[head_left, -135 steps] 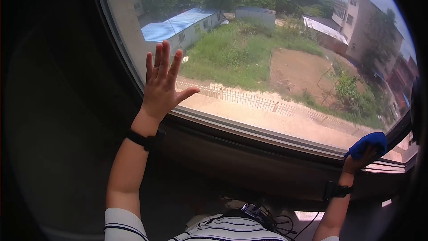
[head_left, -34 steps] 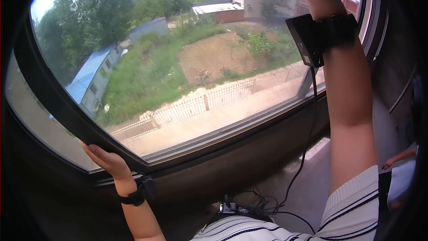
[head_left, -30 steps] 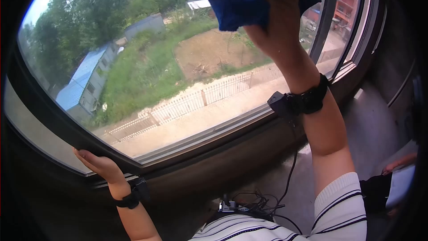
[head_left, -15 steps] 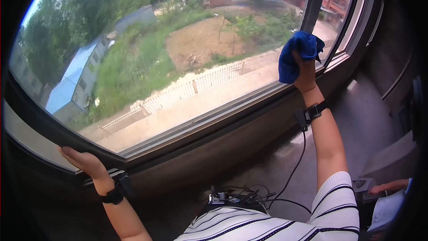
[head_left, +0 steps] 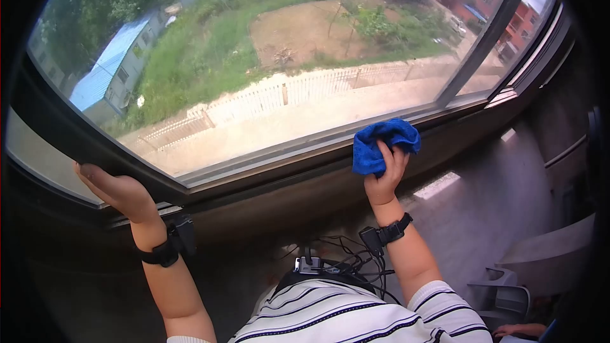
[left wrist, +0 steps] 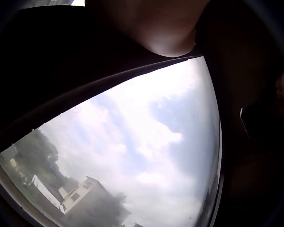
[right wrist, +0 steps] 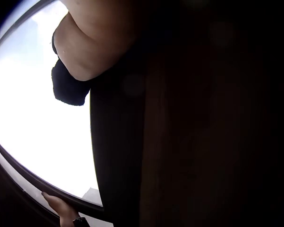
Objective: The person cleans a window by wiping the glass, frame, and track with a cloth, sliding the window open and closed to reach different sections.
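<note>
My right hand (head_left: 383,176) grips a bunched blue cloth (head_left: 385,142) and holds it against the dark lower frame (head_left: 267,168) of a big window. In the right wrist view the cloth (right wrist: 67,88) shows dark below the hand (right wrist: 92,40), against bright glass. My left hand (head_left: 113,188) rests flat on the frame's lower left part, fingers stretched along it. The left wrist view has only the heel of the left hand (left wrist: 163,30) against the dark frame and sky. The left hand (right wrist: 59,205) also appears small in the right wrist view.
The window glass (head_left: 254,57) looks out on a yard, a fence and houses. A vertical mullion (head_left: 486,38) splits the pane at the right. A tangle of cables (head_left: 333,255) lies on the floor below. A grey chair (head_left: 508,289) stands at the lower right.
My right hand has swept the cloth down from the upper glass, past the mullion, to the lower frame. My left hand stays on the frame at the left.
</note>
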Available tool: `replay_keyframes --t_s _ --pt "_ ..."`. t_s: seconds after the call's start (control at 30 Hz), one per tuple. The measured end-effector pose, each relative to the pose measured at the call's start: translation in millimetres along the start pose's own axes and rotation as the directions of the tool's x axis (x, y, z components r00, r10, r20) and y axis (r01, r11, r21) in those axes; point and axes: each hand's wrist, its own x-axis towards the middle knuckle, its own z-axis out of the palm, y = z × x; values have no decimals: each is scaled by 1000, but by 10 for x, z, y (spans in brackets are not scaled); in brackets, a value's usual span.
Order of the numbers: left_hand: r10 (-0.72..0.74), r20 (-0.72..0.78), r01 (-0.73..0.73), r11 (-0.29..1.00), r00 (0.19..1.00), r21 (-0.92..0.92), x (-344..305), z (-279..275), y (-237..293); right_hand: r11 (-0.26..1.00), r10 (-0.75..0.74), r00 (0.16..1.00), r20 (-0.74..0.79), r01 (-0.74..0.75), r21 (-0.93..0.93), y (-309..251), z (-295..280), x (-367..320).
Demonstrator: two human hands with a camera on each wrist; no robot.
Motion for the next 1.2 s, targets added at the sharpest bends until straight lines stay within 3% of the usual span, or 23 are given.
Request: replay_keyframes --t_s 0.1,0.17,0.3,0.37,0.43,0.5,0.57,0.63,0.77,0.8,0.9,1.1,1.2 --pt "-45 -16 45 998 999 -44 2 28 56 995 -35 991 126 23 93 -471 102 -113" --pt "-83 -19 82 994 996 -77 1 39 40 980 -175 968 179 155 122 -946 159 -58" --pt "25 -10 -25 1000 1000 17 36 8 -40 847 -429 886 176 327 419 -1607 511 -162" --pt "90 -1 -90 995 996 49 42 -9 -80 748 -582 783 219 410 522 -1951 630 -151" --pt "39 -45 -31 983 998 181 36 -25 -154 694 -675 723 148 554 461 -2289 811 -147" --pt "-4 -2 4 990 1000 144 62 -21 -11 655 -727 674 129 626 423 -2431 858 -73" --pt "-47 40 42 992 998 119 54 -16 20 622 -758 642 113 660 421 -2319 829 35" --pt "-8 -37 14 986 999 167 50 -4 -77 641 -759 631 159 681 355 -2066 693 149" --pt "19 -19 -15 981 1000 193 68 -42 -175 706 -696 686 212 600 377 -1320 338 352" --pt "-14 -27 18 988 1000 154 52 30 4 722 -681 697 224 589 363 -1079 232 418" --pt "-16 -26 18 997 1000 73 89 -20 -132 776 -628 721 291 556 298 -317 -94 572" --pt "9 -59 5 974 998 226 7 39 -2 874 -481 840 252 481 66 956 -644 848" --pt "59 -72 -33 946 996 324 18 5 -80 930 -330 918 221 356 -89 1424 -869 939"
